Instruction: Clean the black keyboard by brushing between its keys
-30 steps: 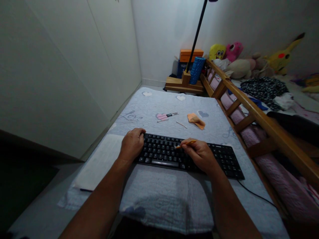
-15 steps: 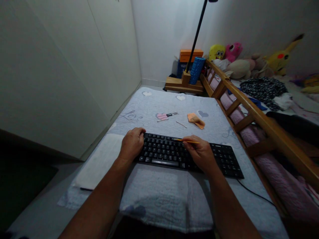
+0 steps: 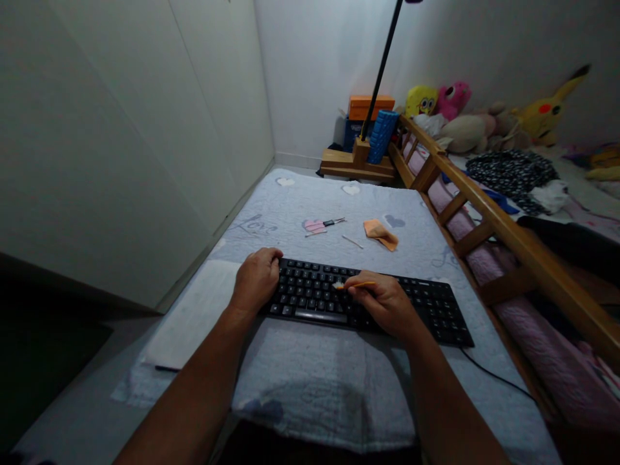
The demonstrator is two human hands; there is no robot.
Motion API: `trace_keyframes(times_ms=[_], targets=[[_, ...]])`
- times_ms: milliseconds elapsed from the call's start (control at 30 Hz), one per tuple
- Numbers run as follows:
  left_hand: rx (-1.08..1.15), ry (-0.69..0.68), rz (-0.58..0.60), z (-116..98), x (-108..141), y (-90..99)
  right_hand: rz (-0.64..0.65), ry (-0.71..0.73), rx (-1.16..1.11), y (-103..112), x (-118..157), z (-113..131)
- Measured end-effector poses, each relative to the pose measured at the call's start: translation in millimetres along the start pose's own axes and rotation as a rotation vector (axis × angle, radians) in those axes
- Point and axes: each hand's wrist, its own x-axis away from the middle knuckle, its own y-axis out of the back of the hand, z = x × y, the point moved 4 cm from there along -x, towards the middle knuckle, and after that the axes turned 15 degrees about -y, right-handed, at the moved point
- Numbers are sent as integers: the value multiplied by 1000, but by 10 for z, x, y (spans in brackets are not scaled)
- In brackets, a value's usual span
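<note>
A black keyboard [image 3: 310, 294] lies flat on the bedspread-like cover in front of me. Its left end is in the grip of my left hand [image 3: 258, 278], the fingers closed at the top corner. Pinched in my right hand [image 3: 382, 300] is a small brush with a thin yellow-orange handle [image 3: 362, 284]. The brush's pale bristles are over the keys near the middle of the board; whether they touch cannot be made out. My right hand covers part of the keys.
Beyond the keyboard lie a black-handled tool with metal prongs [image 3: 334, 222], two cotton swabs [image 3: 352, 241] and an orange cloth [image 3: 381, 235]. A folded white cloth [image 3: 194, 316] is at the left. The cable [image 3: 498, 374] runs right, toward a wooden bed rail [image 3: 504, 239].
My right hand has brought the brush down from the top key row toward me, onto the middle rows. My left hand and the keyboard have stayed put.
</note>
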Motion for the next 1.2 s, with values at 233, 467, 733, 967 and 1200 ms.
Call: trace_keyframes(times_ms=[233,467,733,967,1200], targets=[[0,-10,-20,-11,-4,13,109,-122,-185,40,42,-11],[-8,-13,-16,-3,-1,5,-165,-38,-85,137,-22,-124],[-19,-15,-15,11,4,-5,-139,-3,63,68,-39,-130],[-21,-12,-17,18,2,-4,-11,-72,-22,79,0,-26],[-18,-13,-16,7,-2,0,136,-140,-140,114,45,-54]])
